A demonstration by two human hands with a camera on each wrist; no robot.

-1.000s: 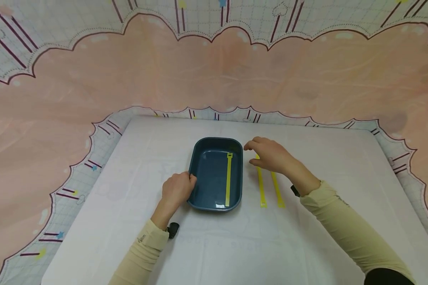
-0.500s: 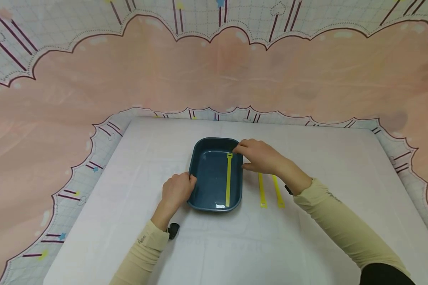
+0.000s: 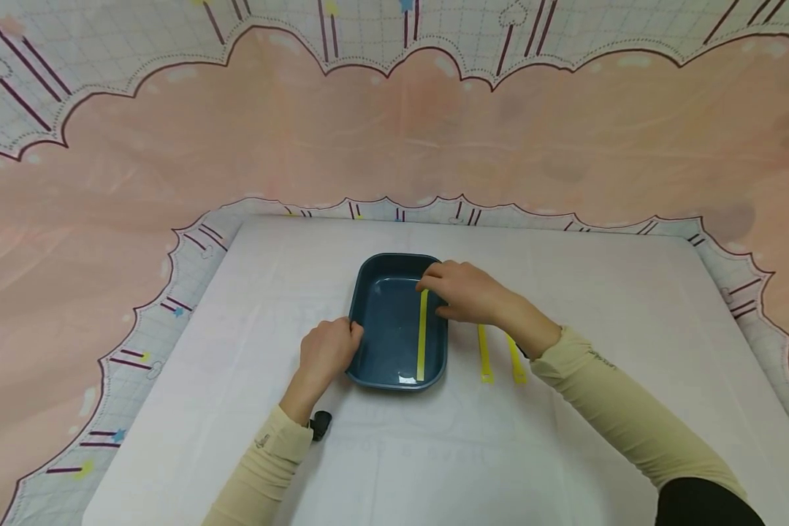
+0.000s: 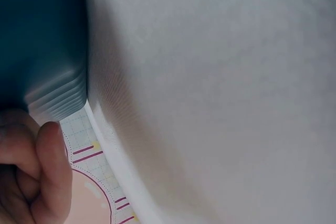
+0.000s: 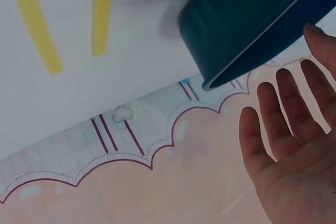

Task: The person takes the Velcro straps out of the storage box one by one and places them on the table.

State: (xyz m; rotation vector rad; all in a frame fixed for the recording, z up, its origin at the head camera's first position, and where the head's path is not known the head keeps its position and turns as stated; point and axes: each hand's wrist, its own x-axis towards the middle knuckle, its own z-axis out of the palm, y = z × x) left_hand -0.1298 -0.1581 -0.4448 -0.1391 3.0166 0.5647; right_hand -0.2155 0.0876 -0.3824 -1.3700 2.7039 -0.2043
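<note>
White cloth covers the table [image 3: 394,453], with a pink and grid-patterned sheet hanging beyond it. Nearest the person, the left hand [image 3: 325,352] curls its fingers against the left rim of the dark blue tray [image 3: 384,329], steadying it; the left wrist view shows a thumb beside the tray's outer wall. Inside the tray, along its right side, lies one yellow cable tie [image 3: 421,336], running front to back. Just right of the tray, two more yellow ties [image 3: 498,356] lie side by side on the cloth, partly under the right forearm. Farther back, the right hand [image 3: 463,294] reaches over the tray's far right corner, fingertips at the head end of the tie in the tray; the right wrist view shows its fingers straight and loosely spread, gripping nothing. To do this well, I judge the tray should be kept pinned by the left hand while the tie is handled by its head end, kept flat and straight. No brand, label or readable writing shows anywhere.
</note>
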